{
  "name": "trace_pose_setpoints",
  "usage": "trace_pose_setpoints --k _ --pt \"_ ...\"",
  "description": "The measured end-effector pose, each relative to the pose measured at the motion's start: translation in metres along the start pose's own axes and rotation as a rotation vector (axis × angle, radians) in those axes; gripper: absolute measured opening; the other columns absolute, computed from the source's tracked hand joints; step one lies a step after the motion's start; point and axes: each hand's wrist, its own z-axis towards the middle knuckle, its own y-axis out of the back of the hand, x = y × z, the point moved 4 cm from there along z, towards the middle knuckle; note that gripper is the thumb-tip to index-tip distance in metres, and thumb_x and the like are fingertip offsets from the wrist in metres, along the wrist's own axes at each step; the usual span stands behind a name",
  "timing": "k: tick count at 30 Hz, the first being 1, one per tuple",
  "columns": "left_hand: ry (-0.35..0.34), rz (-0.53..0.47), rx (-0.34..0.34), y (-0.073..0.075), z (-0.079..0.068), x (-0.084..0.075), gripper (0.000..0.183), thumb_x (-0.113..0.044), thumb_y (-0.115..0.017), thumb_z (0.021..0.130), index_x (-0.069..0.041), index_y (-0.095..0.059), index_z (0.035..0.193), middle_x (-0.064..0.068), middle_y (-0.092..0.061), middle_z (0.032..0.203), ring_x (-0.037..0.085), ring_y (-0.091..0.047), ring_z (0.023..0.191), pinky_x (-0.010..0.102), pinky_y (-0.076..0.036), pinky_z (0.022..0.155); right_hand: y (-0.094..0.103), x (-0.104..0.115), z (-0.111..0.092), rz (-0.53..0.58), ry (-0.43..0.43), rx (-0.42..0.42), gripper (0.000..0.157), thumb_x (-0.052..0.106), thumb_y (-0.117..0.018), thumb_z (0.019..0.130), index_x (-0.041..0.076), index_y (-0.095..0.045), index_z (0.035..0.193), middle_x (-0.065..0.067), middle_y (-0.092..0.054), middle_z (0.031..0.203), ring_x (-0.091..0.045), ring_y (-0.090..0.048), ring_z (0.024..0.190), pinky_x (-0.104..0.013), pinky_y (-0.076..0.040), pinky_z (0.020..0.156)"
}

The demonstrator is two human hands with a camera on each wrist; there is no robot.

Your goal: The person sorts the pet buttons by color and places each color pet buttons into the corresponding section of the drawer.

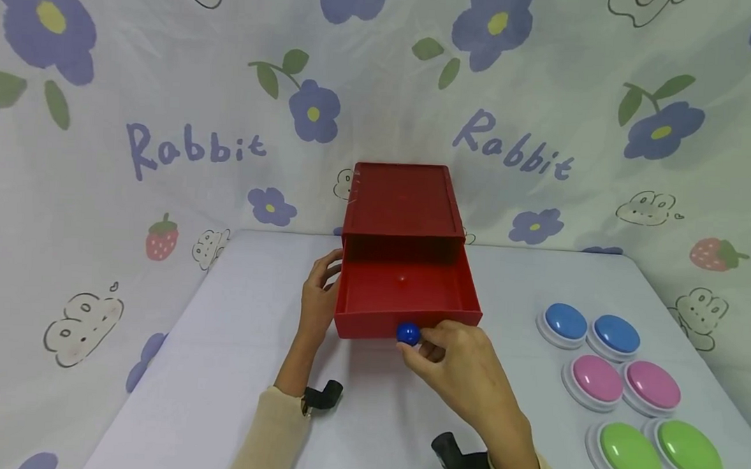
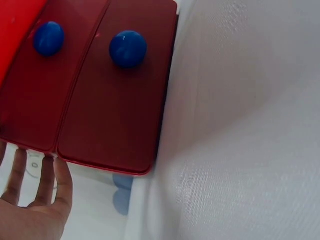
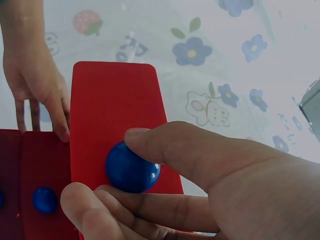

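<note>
A red drawer cabinet (image 1: pixel 405 201) stands at the back of the white table with its top drawer (image 1: pixel 404 292) pulled out. My right hand (image 1: pixel 470 368) pinches the round blue knob (image 1: pixel 408 334) on that drawer's front between thumb and fingers; the right wrist view shows the same knob (image 3: pixel 132 167) up close. At the cabinet's left side is my left hand (image 1: pixel 319 295), its extended fingers (image 2: pixel 63 185) touching the side wall. Two more blue knobs sit on the drawer fronts below, one of them the lowest knob (image 2: pixel 128 49) in the left wrist view.
On the right of the table (image 1: pixel 230 396) several round push buttons stand in pairs: blue (image 1: pixel 565 321), pink (image 1: pixel 598 378) and green (image 1: pixel 630 453). A patterned curtain (image 1: pixel 200 80) hangs right behind the cabinet and along both sides.
</note>
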Motion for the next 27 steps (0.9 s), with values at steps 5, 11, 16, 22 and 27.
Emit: trace_pose_setpoints --k 5,11,16,22,27 --pt "0.030 -0.006 0.008 -0.001 -0.001 -0.004 0.046 -0.021 -0.060 0.102 -0.025 -0.050 0.147 -0.004 -0.049 0.144 0.019 -0.051 0.129 0.036 -0.049 0.100 0.001 0.002 -0.001 -0.013 -0.003 0.009 0.013 0.021 -0.088 0.078 0.013 -0.078 0.082 0.014 -0.058 0.068 -0.005 -0.056 0.065 -0.019 -0.054 0.064" --pt "0.049 -0.010 0.023 -0.002 -0.006 -0.030 0.047 -0.017 -0.059 0.102 -0.014 -0.049 0.148 0.004 -0.049 0.145 0.022 -0.051 0.130 0.032 -0.050 0.099 0.004 0.004 -0.002 -0.029 -0.009 0.019 0.012 0.022 -0.088 0.077 0.017 -0.078 0.080 0.016 -0.056 0.067 -0.003 -0.055 0.064 -0.019 -0.053 0.064" --pt "0.053 0.004 0.025 -0.003 -0.008 -0.039 0.047 -0.016 -0.058 0.102 -0.012 -0.049 0.148 0.004 -0.049 0.144 0.022 -0.052 0.129 0.030 -0.050 0.097 0.005 0.005 -0.003 -0.036 -0.003 0.033 0.014 0.021 -0.089 0.076 0.019 -0.075 0.077 0.016 -0.057 0.068 -0.003 -0.055 0.064 -0.018 -0.053 0.065" --pt "0.068 0.004 0.020 -0.004 -0.006 -0.038 0.047 -0.017 -0.059 0.102 -0.014 -0.049 0.148 0.004 -0.049 0.144 0.024 -0.051 0.130 0.033 -0.051 0.097 0.006 0.004 -0.005 -0.054 -0.011 0.085 0.014 0.023 -0.087 0.077 0.019 -0.076 0.084 0.016 -0.057 0.069 -0.002 -0.054 0.063 -0.021 -0.055 0.063" --pt "0.088 0.018 0.010 -0.003 -0.007 -0.038 0.047 -0.019 -0.059 0.102 -0.015 -0.050 0.148 0.004 -0.050 0.143 0.025 -0.051 0.129 0.035 -0.051 0.097 0.008 0.004 -0.008 -0.106 -0.002 0.179 0.012 0.027 -0.085 0.079 0.019 -0.076 0.084 0.018 -0.054 0.065 -0.003 -0.052 0.061 -0.017 -0.049 0.057"
